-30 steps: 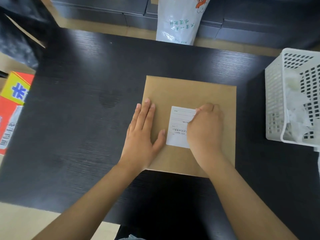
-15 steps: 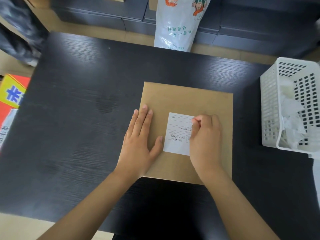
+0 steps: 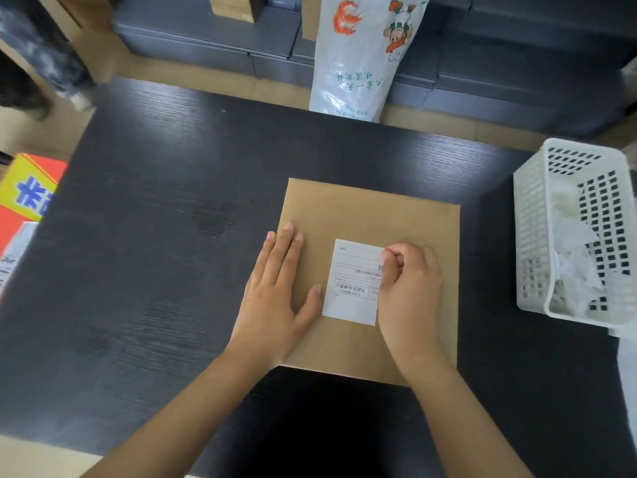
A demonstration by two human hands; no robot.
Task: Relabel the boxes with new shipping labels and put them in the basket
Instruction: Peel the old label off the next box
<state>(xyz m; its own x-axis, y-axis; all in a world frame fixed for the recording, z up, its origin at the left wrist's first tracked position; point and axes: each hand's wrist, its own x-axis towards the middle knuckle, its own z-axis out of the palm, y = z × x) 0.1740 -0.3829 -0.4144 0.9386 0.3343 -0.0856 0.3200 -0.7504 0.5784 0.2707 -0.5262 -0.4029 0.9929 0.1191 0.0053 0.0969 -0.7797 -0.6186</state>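
Note:
A flat brown cardboard box (image 3: 372,215) lies on the black table (image 3: 165,236). A white shipping label (image 3: 351,281) sticks on its top. My left hand (image 3: 275,294) lies flat on the box's left part, fingers straight, thumb near the label's left edge. My right hand (image 3: 408,291) covers the label's right side, fingers curled, with thumb and forefinger pinching at the label's top right corner. The white perforated basket (image 3: 532,236) stands at the table's right edge with crumpled white paper inside.
A tall white printed plastic bag (image 3: 358,60) stands behind the table's far edge, in front of grey cabinets (image 3: 206,43). An orange and yellow carton (image 3: 24,198) sits off the table's left side. A dark mottled shape (image 3: 38,60) is at the top left.
My right hand's fingertips have curled onto the label's top right corner and now pinch it. The left hand stays flat on the box. The view has tilted slightly, so everything sits lower in frame.

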